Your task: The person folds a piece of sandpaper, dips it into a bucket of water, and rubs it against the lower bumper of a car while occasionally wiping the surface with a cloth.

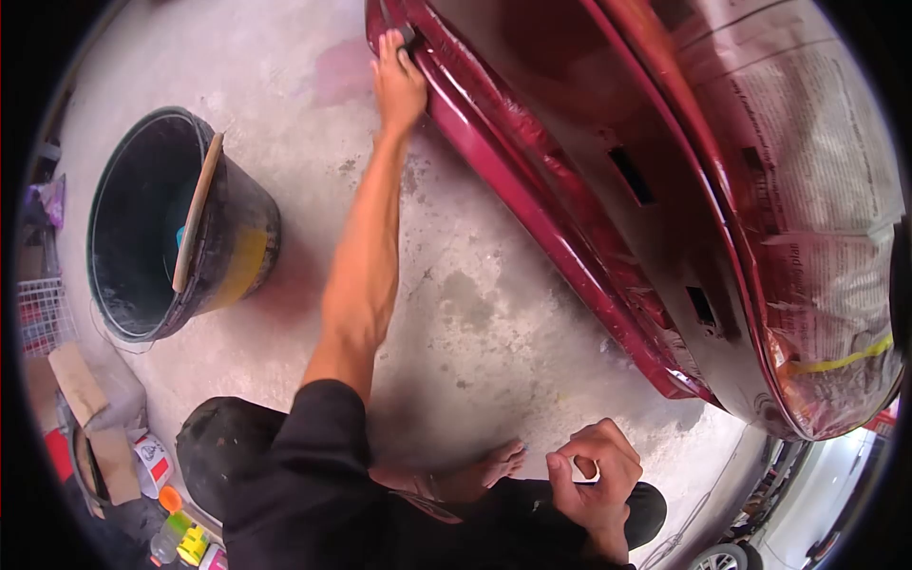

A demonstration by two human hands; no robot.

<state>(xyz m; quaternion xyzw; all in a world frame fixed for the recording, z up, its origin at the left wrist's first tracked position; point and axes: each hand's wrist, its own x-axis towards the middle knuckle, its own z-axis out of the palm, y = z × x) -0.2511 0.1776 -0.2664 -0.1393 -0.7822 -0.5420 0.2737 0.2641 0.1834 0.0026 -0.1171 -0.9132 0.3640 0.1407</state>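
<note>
Newspaper (826,190) covers the panel's far side, its print mostly too small to read; a yellow strip (845,356) crosses it. The panel (608,223) slants across the upper right above the concrete floor (465,285), its edge glossy deep red, its darker face pierced by two rectangular slots (631,175). The left hand (401,90) lies on its upper end, fingers extended beside a small dark piece; whether they grip it, I cannot tell. The right hand (600,480) is half open, loosely curled, visibly holding nothing.
</note>
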